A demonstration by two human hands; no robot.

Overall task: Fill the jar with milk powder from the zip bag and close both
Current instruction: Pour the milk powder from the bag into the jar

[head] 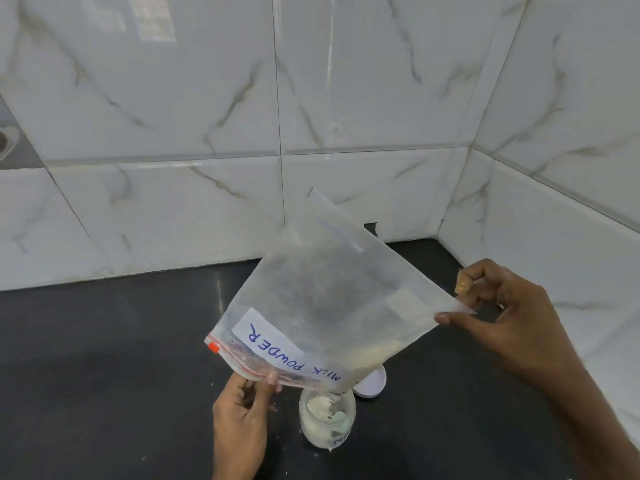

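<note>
Bag tipped upside down, its mouth right over the jar

The zip bag point(322, 306) slants, its open zip end low and just above the jar point(327, 420) on the dark worktop point(104, 375). The left hand point(242, 410), nearer the jar, pinches the zip edge. The right hand point(502, 306) pinches the bag's bottom corner, up high and away from the jar. The white lid point(372, 384) lies just behind the jar. The last powder looks ready to slide down.

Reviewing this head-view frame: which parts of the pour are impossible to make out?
- Zip bag mouth: hidden behind the bag's own lower edge, so any powder stream is unseen.
- Jar label: only a curved sliver shows, unreadable.
- White lid: mostly covered by the bag.
- Left hand and right hand: forearms cut off by the frame edge.
</note>
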